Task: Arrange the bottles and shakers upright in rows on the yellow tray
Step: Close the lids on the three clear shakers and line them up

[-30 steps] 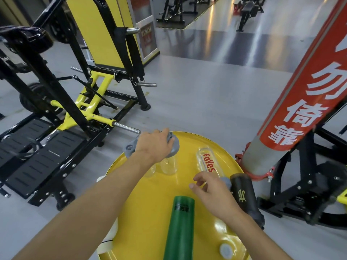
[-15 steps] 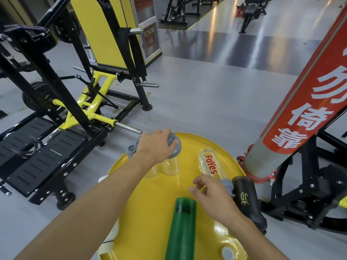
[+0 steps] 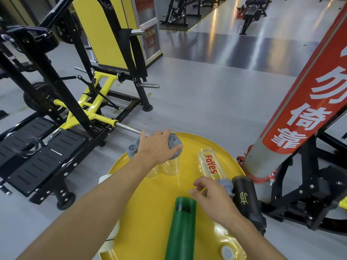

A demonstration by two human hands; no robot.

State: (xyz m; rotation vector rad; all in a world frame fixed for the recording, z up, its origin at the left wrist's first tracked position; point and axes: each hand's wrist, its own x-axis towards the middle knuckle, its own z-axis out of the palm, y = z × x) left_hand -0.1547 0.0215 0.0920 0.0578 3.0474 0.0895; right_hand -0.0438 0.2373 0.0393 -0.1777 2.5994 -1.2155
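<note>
Yellow tray [image 3: 142,212]: round, on the gym floor. Two clear shakers [image 3: 170,166] stand upright side by side at its far edge, grey lids [image 3: 174,147] on. Left hand [image 3: 156,147] lies palm-down over both lids, fingers spread and curled onto them. Clear bottle marked "FoYeS" [image 3: 209,166] lies on its side right of the shakers, grey cap toward the wearer. Right hand [image 3: 216,199] hovers at that cap, fingers loosely parted, holding nothing. Black bottle [image 3: 246,199] lies along the tray's right rim; green bottle [image 3: 181,228] lies in the near centre. Red padded post [image 3: 300,102] leans just right of the tray
</note>
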